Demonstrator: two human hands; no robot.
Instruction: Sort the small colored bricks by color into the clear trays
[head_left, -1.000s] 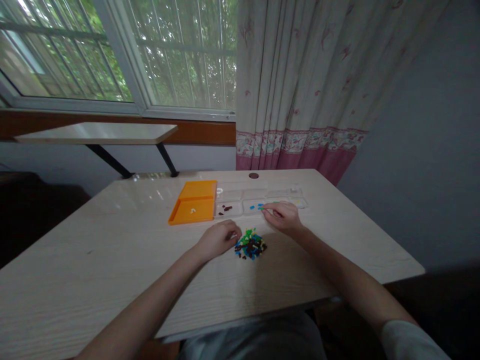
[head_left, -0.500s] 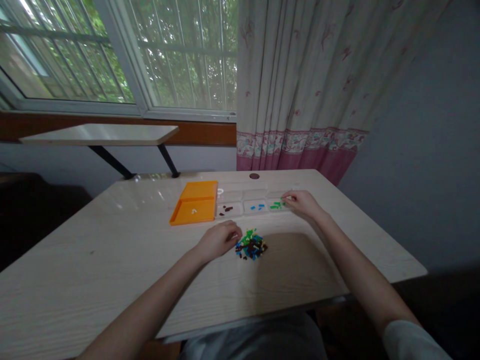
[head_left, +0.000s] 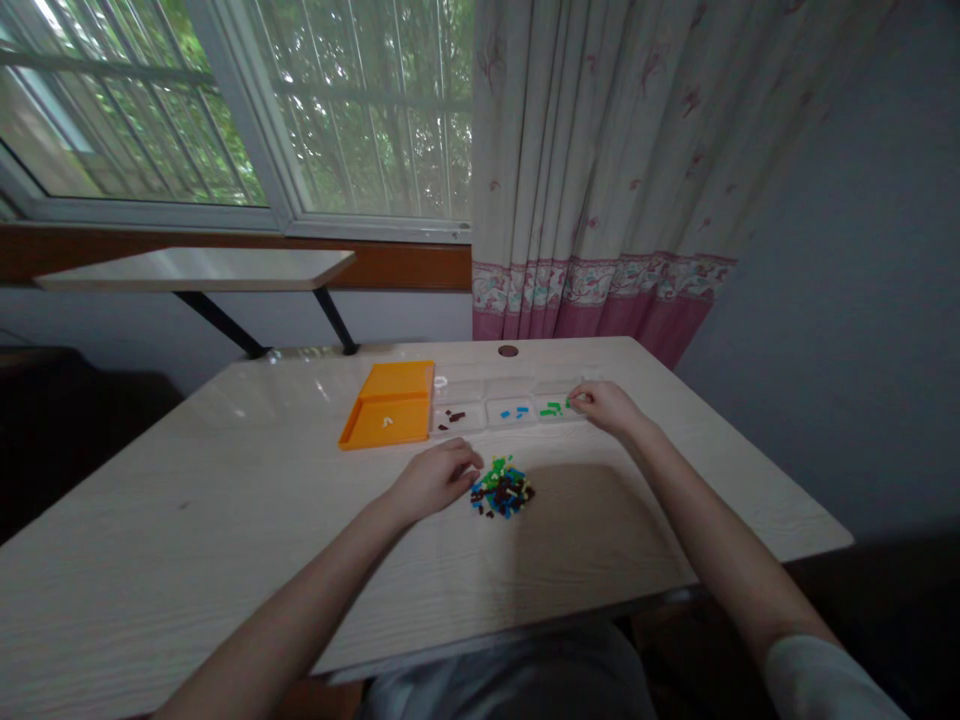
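A heap of small building blocks [head_left: 502, 492] in green, blue, dark brown and pale yellow lies on the table. My left hand [head_left: 439, 478] rests at its left edge, fingers loosely curled, with a gap between thumb and forefinger and nothing visible in it. Over the right end of a clear compartment tray [head_left: 512, 423], my right hand [head_left: 604, 405] is pinched on a small green block [head_left: 569, 403]. Beneath those fingertips, the front right compartment has several green blocks [head_left: 551, 409]. Blue blocks [head_left: 515, 413] occupy the front middle compartment, and dark brown blocks [head_left: 451, 418] the front left one.
An orange two-part case [head_left: 390, 382] lies opened flat left of the tray, with small white pieces [head_left: 387, 422] in its near half. A raised shelf [head_left: 202, 268] stands at the back left of the table [head_left: 247, 500]. Behind are a window and a curtain [head_left: 600, 200].
My right hand has shifted slightly to the right above the green compartment. My left thumb and forefinger have parted a little beside the heap.
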